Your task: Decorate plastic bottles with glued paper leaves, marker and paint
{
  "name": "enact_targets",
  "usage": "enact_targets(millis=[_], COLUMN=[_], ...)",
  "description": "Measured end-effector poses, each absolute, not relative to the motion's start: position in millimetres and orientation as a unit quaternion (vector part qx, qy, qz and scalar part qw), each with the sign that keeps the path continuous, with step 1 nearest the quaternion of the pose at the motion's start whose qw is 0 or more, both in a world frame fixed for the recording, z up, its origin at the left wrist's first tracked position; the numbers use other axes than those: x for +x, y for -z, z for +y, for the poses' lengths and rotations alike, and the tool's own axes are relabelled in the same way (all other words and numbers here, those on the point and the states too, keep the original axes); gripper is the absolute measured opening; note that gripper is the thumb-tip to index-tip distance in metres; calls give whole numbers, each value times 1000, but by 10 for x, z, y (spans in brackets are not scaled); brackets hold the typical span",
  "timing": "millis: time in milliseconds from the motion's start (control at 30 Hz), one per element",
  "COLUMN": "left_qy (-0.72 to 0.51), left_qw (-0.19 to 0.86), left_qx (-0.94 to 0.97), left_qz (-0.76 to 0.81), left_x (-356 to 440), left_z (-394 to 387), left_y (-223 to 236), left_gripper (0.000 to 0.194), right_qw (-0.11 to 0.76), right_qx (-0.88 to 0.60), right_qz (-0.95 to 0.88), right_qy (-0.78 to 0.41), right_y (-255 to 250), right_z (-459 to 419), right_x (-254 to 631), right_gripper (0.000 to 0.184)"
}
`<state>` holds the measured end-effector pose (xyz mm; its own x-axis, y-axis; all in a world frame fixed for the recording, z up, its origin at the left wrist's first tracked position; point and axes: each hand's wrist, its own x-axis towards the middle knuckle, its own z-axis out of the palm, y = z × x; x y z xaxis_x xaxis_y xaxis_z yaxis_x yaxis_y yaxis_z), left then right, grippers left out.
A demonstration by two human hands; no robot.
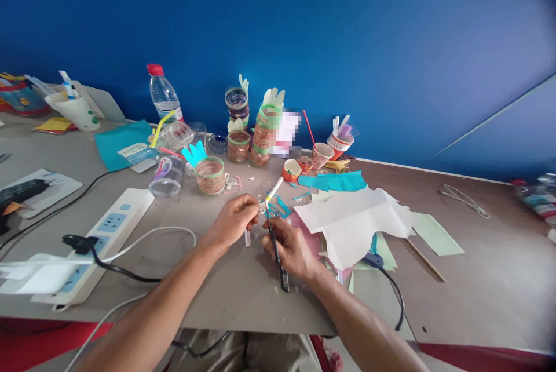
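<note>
My left hand [238,218] is closed in a pinch over the front of the table. What sits between its fingertips is too small to make out. My right hand [290,244] is wrapped round a slim black-handled tool [274,240] with a thin metal tip pointing away from me, close to the left fingertips. Whether it is a knife or scissors I cannot tell. Just beyond both hands is a white stick with a yellow band [273,191]. Blue paper scraps [280,207] lie behind the hands. A small clear strip [247,238] is below the left hand.
A crumpled white sheet [356,221] covers pale green and pink paper at right, near a wooden stick [425,260]. Wrapped jars [211,176], paper cups [324,155] and a water bottle [164,94] stand behind. A power strip [108,233] with cables lies left.
</note>
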<state>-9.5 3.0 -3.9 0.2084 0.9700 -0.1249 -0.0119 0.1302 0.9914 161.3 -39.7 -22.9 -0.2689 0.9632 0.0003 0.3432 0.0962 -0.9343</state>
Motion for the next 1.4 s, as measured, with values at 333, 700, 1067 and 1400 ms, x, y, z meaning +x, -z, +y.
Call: enact_targets(millis=[333,700,1067,1400], left_qy=[-445,-466,-458,-461], left_qw=[561,559,628,626], left_qx=[505,499,472,472], left_qz=[483,471,416,416], left_x=[-87,-86,-67,-56], left_z=[37,46,25,27], left_y=[69,26,75,75], left_gripper=[17,27,33,29], right_qw=[328,325,358,358], right_qx=[-492,-486,-466,-453], right_qz=[-661,-669,-661,-666], right_qy=[-462,-458,-468,-472], right_y=[164,233,241,253], right_z=[-410,-411,-403,-406], right_x=[1596,1609,1619,1609], right_gripper=[19,17,22,20])
